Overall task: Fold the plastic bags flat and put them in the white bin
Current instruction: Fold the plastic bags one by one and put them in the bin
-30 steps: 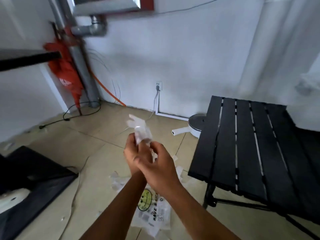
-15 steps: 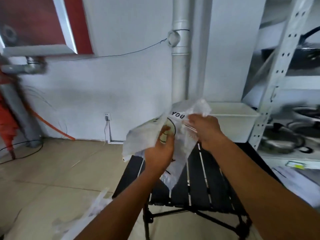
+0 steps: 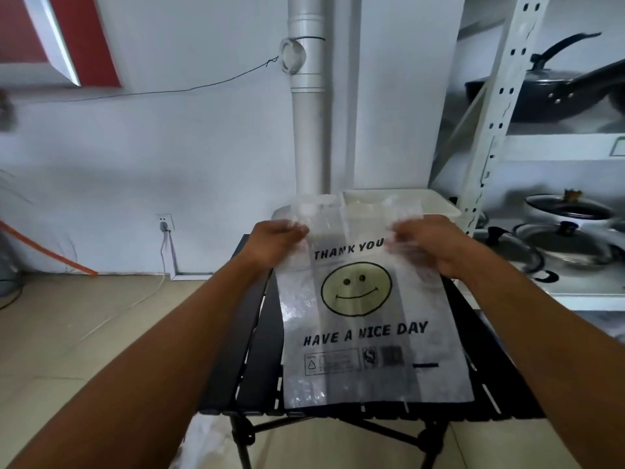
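So the plastic bag point(image 3: 365, 319) is spread out over the black slatted bench point(image 3: 257, 350), print side up. It reads THANK YOU on top, a yellow smiley in the middle and HAVE A NICE DAY under it. Its bottom edge sits close to the near edge of the bench, and the top end is lifted a little by both hands.

The left hand point(image 3: 277, 242) has its fingers curled and pinches the bag's top left corner, up by the handle. The right hand point(image 3: 426, 245) grips the top right corner, and some of the plastic is bunched over its fingers, so you see them partly through the film. Both arms reach straight out from the bottom of the view.

The white bin point(image 3: 439, 204) is right behind the bag at the far end of the bench, just past the hands. Can't really tell what's in it.

On the right there's a white metal shelf point(image 3: 500, 96) holding dark pans point(image 3: 548, 96) and lidded pots. A white pipe point(image 3: 307, 113) runs up the wall behind the bin. Down on the floor point(image 3: 101, 316), by the bench's near left leg, there's some clear plastic point(image 3: 206, 441), too blurry to say more.
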`<control>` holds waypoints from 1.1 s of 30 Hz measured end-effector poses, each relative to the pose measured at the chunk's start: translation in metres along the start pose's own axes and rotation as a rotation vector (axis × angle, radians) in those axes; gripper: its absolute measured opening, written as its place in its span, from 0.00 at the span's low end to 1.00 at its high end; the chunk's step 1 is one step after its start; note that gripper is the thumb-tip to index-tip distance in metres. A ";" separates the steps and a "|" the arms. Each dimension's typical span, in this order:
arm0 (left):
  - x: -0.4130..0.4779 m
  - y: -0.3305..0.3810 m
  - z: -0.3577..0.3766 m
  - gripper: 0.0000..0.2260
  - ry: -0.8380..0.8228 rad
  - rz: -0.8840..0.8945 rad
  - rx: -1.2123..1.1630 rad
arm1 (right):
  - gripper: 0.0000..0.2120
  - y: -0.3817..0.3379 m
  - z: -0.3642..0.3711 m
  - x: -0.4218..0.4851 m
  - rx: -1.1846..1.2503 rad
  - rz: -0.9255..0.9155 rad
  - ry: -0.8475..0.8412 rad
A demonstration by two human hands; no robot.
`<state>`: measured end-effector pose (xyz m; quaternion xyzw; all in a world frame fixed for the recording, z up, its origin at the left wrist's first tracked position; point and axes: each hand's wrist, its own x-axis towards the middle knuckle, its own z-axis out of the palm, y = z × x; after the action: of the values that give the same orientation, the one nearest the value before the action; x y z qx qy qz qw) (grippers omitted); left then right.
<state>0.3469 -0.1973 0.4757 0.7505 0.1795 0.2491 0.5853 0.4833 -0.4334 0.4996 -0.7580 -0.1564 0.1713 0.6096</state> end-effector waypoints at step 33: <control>-0.109 -0.091 -0.078 0.28 -0.462 0.037 0.460 | 0.10 0.113 0.011 -0.087 -0.704 -0.185 -0.783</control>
<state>0.2144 -0.1739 0.3844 0.9027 0.0800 0.0357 0.4212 0.4039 -0.4859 0.3924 -0.7790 -0.4864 0.3240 0.2273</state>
